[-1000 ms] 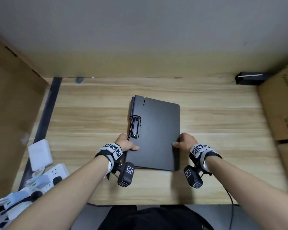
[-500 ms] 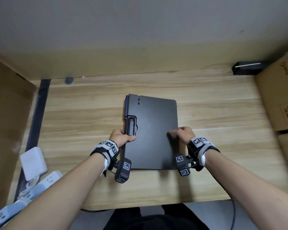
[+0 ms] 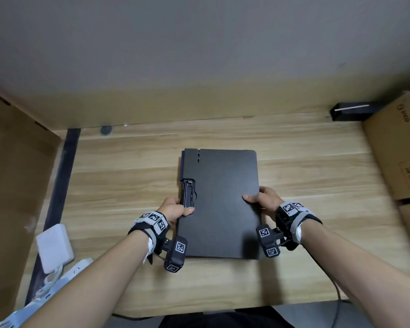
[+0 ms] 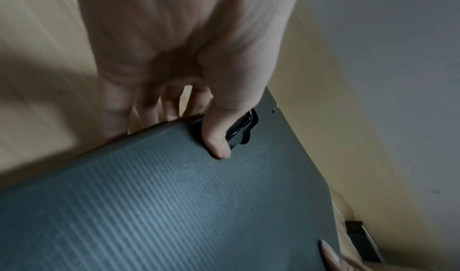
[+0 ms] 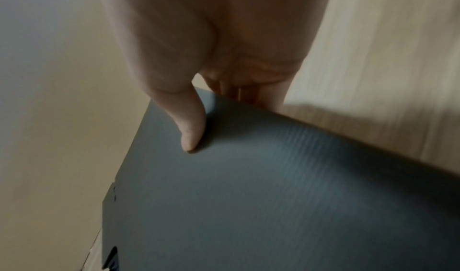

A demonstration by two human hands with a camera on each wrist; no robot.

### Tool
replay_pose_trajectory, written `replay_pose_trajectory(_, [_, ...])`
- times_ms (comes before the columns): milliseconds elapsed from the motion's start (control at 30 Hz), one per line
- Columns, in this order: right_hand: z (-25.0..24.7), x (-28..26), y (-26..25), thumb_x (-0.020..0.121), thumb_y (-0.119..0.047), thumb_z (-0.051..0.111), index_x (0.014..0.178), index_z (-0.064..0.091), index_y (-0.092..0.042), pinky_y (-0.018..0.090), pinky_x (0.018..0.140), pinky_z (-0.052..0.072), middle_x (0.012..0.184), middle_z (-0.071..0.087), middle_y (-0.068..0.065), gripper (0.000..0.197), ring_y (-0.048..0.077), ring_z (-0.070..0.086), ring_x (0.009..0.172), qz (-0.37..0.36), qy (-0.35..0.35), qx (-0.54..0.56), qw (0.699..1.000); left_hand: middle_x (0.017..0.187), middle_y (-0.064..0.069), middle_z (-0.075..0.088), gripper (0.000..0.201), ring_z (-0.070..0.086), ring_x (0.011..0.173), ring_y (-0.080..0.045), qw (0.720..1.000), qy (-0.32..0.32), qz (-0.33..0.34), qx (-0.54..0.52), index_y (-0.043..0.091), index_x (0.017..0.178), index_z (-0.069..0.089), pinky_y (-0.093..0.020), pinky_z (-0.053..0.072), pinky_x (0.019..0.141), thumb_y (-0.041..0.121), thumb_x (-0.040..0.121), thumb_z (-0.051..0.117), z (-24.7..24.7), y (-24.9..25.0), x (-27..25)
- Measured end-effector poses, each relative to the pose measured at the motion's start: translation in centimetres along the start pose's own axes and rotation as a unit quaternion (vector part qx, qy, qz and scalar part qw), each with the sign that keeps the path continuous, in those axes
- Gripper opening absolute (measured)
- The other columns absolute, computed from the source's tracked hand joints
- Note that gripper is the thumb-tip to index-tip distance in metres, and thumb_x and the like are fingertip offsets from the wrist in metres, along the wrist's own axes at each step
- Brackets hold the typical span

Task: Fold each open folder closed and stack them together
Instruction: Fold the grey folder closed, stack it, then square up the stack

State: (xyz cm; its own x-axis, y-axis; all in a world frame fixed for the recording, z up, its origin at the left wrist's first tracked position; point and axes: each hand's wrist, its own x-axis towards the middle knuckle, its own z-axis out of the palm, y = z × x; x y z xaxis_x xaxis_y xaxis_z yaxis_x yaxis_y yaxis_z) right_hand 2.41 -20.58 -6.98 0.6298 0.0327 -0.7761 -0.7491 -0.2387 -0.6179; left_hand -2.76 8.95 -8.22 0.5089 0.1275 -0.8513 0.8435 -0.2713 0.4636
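Observation:
A closed black folder (image 3: 223, 197) lies at the middle of the wooden desk (image 3: 305, 162), on top of a blue one whose edge (image 3: 181, 169) shows along its left side. My left hand (image 3: 175, 209) grips the stack's left edge by the black clip (image 3: 188, 194), thumb on top (image 4: 216, 143), fingers under the edge. My right hand (image 3: 262, 200) grips the right edge, thumb on the ribbed cover (image 5: 191, 129) and fingers underneath. The black cover (image 4: 174, 206) fills both wrist views.
A cardboard box (image 3: 398, 147) stands at the right edge, with a small black device (image 3: 350, 111) behind it. A white adapter (image 3: 53, 247) and power strip (image 3: 57, 280) lie at the front left. A cardboard panel (image 3: 14, 185) walls the left side.
Both hands shifted their hold up the folder's side edges, the right thumb coming onto the cover. The stack has straightened slightly on the desk.

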Motion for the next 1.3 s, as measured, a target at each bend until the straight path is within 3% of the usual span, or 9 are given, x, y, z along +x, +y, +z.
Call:
replay_pose_trajectory(100, [0.1, -0.1, -0.8, 0.085, 0.001, 0.067, 0.118, 0.065, -0.001, 0.040, 0.090, 0.055, 0.111, 0.072, 0.013, 0.033, 0.030, 0.069, 0.101, -0.048, -0.008, -0.056, 0.997, 0.102, -0.010, 0.073, 0.041, 0.070, 0.086, -0.025, 1.000, -0.004, 0.019, -0.002, 0.005, 0.117, 0.064, -0.035, 0.058, 0.076, 0.018, 0.081, 0.079, -0.2, 0.0, -0.9])
replay_pose_trajectory(233, [0.1, -1.1, -2.1, 0.086, 0.005, 0.064, 0.117, 0.064, -0.004, 0.034, 0.079, 0.056, 0.110, 0.072, 0.013, 0.032, 0.029, 0.069, 0.096, -0.098, -0.007, -0.063, 0.993, 0.118, -0.005, 0.071, 0.058, 0.068, 0.105, -0.017, 0.995, 0.004, 0.102, -0.022, 0.011, 0.124, 0.061, -0.034, 0.051, 0.099, 0.031, 0.074, 0.083, -0.6, 0.3, -1.4])
replay_pose_trajectory(400, [-0.5, -1.8, -2.5, 0.085, 0.011, 0.064, 0.118, 0.063, -0.003, 0.029, 0.083, 0.057, 0.112, 0.072, 0.012, 0.036, 0.025, 0.070, 0.097, -0.151, -0.025, -0.043, 0.987, 0.113, 0.000, 0.073, 0.072, 0.068, 0.105, -0.018, 0.989, 0.006, 0.124, -0.084, 0.016, 0.120, 0.065, -0.035, 0.052, 0.097, 0.048, 0.060, 0.089, 0.0, 3.5, -1.5])
replay_pose_trajectory(467, [-1.0, -2.0, -2.8, 0.084, 0.011, 0.064, 0.114, 0.064, -0.005, 0.024, 0.078, 0.057, 0.109, 0.073, 0.011, 0.034, 0.022, 0.070, 0.091, -0.172, -0.015, -0.030, 0.985, 0.109, -0.001, 0.073, 0.082, 0.069, 0.098, -0.017, 0.986, 0.022, 0.118, -0.115, 0.013, 0.118, 0.066, -0.031, 0.057, 0.086, 0.052, 0.050, 0.093, 0.4, 4.6, -2.0])
replay_pose_trajectory(600, [-2.2, -2.4, -4.9, 0.085, 0.007, 0.066, 0.117, 0.063, -0.006, 0.031, 0.090, 0.055, 0.114, 0.072, 0.010, 0.035, 0.021, 0.070, 0.101, -0.235, 0.013, -0.025, 0.972, 0.092, -0.002, 0.069, 0.044, 0.065, 0.077, -0.009, 0.966, 0.100, 0.180, -0.156, 0.007, 0.109, 0.062, -0.013, 0.050, 0.050, 0.017, 0.073, 0.087, 1.1, 7.9, -4.4])
replay_pose_trajectory(767, [-3.2, -3.1, -8.8, 0.085, 0.002, 0.069, 0.121, 0.059, -0.009, 0.033, 0.096, 0.051, 0.117, 0.070, 0.004, 0.040, 0.017, 0.067, 0.108, -0.326, 0.040, -0.003, 0.944, 0.095, 0.005, 0.069, 0.052, 0.067, 0.087, -0.010, 0.925, 0.170, 0.283, -0.187, 0.015, 0.108, 0.062, -0.025, 0.051, 0.076, 0.013, 0.065, 0.091, 0.4, 12.1, -7.0])
replay_pose_trajectory(1033, [-5.0, -3.6, -8.7, 0.087, -0.012, 0.072, 0.115, 0.063, -0.017, 0.036, 0.094, 0.055, 0.111, 0.073, -0.001, 0.030, 0.018, 0.069, 0.105, -0.345, 0.020, -0.053, 0.937, 0.095, 0.005, 0.073, 0.048, 0.070, 0.090, -0.011, 0.913, 0.183, 0.334, -0.147, 0.027, 0.093, 0.062, -0.025, 0.055, 0.078, 0.006, 0.061, 0.091, 1.5, 10.1, -8.0])
replay_pose_trajectory(1200, [-4.7, -5.8, -11.1, 0.085, -0.019, 0.075, 0.110, 0.066, -0.018, 0.023, 0.081, 0.052, 0.104, 0.073, -0.005, 0.027, 0.004, 0.070, 0.093, -0.373, 0.033, -0.026, 0.927, 0.102, 0.009, 0.071, 0.055, 0.068, 0.095, -0.005, 0.923, 0.131, 0.346, -0.103, 0.020, 0.110, 0.061, -0.014, 0.052, 0.075, 0.012, 0.065, 0.091, 0.1, 10.8, -9.3])
replay_pose_trajectory(1300, [-4.2, -7.7, -13.9, 0.090, -0.030, 0.069, 0.109, 0.065, -0.014, 0.029, 0.091, 0.047, 0.103, 0.068, -0.008, 0.025, 0.004, 0.063, 0.091, -0.406, 0.093, 0.040, 0.908, 0.112, 0.005, 0.071, 0.057, 0.068, 0.101, -0.006, 0.928, 0.089, 0.348, -0.094, 0.019, 0.117, 0.060, -0.019, 0.053, 0.085, 0.015, 0.068, 0.089, -1.4, 11.6, -10.5])
